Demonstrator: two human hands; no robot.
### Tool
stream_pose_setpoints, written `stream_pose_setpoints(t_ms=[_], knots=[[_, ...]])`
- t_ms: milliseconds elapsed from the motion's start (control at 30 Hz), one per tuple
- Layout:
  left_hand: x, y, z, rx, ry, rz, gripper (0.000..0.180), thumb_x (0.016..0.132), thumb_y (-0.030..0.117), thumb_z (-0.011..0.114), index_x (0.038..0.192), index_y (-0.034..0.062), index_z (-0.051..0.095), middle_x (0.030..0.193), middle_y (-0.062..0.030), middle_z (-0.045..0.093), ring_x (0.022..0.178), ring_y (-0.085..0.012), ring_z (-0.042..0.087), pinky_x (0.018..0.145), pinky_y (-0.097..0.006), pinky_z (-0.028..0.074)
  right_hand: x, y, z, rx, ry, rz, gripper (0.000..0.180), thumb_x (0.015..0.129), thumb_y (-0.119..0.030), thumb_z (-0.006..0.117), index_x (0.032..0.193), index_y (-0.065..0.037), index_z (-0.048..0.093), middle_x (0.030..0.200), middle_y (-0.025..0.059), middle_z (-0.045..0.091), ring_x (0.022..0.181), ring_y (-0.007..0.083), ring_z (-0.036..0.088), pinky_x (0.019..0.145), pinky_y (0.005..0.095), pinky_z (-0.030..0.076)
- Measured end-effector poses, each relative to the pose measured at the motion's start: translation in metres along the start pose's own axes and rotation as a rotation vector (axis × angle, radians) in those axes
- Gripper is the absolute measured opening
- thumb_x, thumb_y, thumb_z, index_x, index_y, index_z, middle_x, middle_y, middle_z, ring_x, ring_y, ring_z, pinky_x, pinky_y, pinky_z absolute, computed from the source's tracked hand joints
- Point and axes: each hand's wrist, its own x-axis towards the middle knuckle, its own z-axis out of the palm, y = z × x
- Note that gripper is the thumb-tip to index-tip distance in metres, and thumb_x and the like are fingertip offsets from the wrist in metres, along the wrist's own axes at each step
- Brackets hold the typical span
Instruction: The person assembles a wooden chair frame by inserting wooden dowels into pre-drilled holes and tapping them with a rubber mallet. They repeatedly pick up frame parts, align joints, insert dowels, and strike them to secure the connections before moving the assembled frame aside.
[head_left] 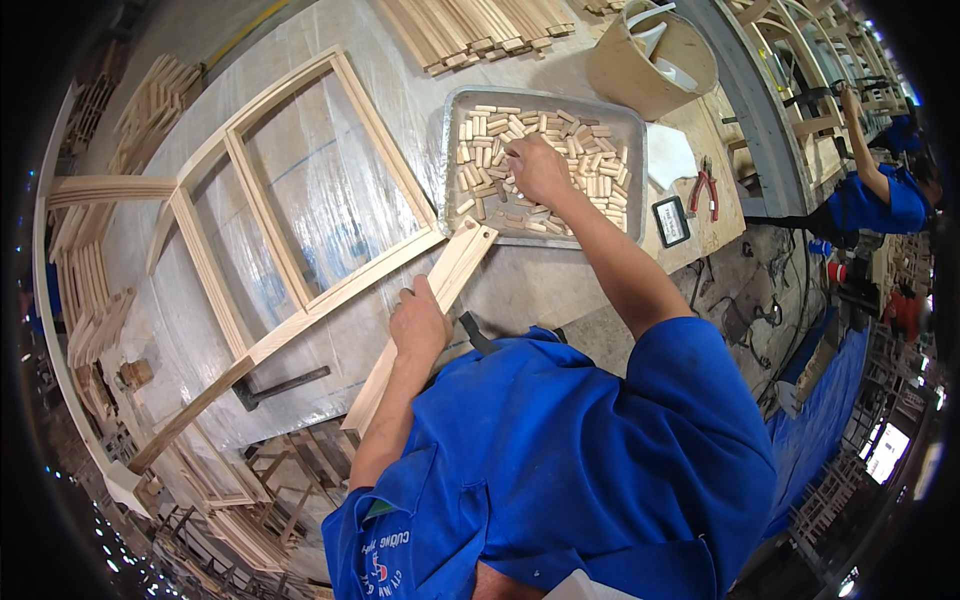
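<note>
My left hand (pixel 420 318) is closed round a pale wooden rail (pixel 462 256), which slants across the table edge in front of me. Two small dark holes show near the rail's far end. My right hand (pixel 538 168) reaches into a grey metal tray (pixel 642 150), its fingers curled down among many short wooden dowels (pixel 607 187). Whatever sits between those fingertips is hidden by the hand. Left of the rail lies a curved wooden frame (pixel 240 150) with slats, its near corner close to the rail's far end and to the tray.
A tan bucket (pixel 625 70) with white pieces stands behind the tray. To its right are red-handled pliers (pixel 703 190) and a small black-framed device (pixel 670 221). A hammer (pixel 285 388) lies by the frame. Wooden strips (pixel 470 35) are stacked at the back. Another person (pixel 880 200) works far right.
</note>
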Motion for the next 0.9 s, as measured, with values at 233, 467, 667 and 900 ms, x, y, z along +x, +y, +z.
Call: stream_pose_setpoints(t_ms=[233,467,667,900], knots=[[-0.002,-0.002,0.001,-0.045,0.038,0.037,0.046,0.084,0.012,0.076,0.118,0.0018,0.047,0.103,-0.0278,0.061,0.089,-0.0488,0.069,0.079,-0.055,0.057,0.007,0.007,-0.002,-0.026,-0.153,-0.031,0.018,0.095,-0.016,0.066,0.109,-0.011,0.076,0.116,0.0169,0.068,0.107,0.0383,0.068,0.094,0.0487,0.054],[-0.001,-0.005,0.002,-0.045,0.048,0.043,0.047,0.083,0.014,0.078,0.117,0.0018,0.048,0.102,-0.0279,0.061,0.089,-0.0489,0.069,0.08,-0.056,0.057,-0.012,-0.005,0.001,-0.007,-0.188,-0.018,0.021,0.095,-0.022,0.068,0.11,-0.01,0.075,0.117,0.0175,0.068,0.11,0.0382,0.067,0.096,0.0485,0.054],[-0.001,-0.004,-0.003,-0.028,0.025,0.026,0.049,0.082,0.013,0.079,0.118,0.0023,0.048,0.104,-0.028,0.061,0.09,-0.0491,0.069,0.082,-0.055,0.058,0.003,0.002,-0.02,-0.073,-0.358,-0.078,0.024,0.094,-0.026,0.068,0.111,-0.011,0.076,0.113,0.0174,0.072,0.109,0.0367,0.069,0.095,0.0478,0.055],[0.0,-0.004,-0.001,-0.049,0.011,0.026,0.051,0.08,0.011,0.078,0.119,0.0016,0.047,0.104,-0.0282,0.061,0.091,-0.0489,0.069,0.082,-0.055,0.058,0.037,0.014,-0.055,0.006,-0.184,-0.033,0.022,0.092,-0.027,0.071,0.105,-0.01,0.076,0.096,0.0189,0.076,0.094,0.0369,0.072,0.086,0.0466,0.055]])
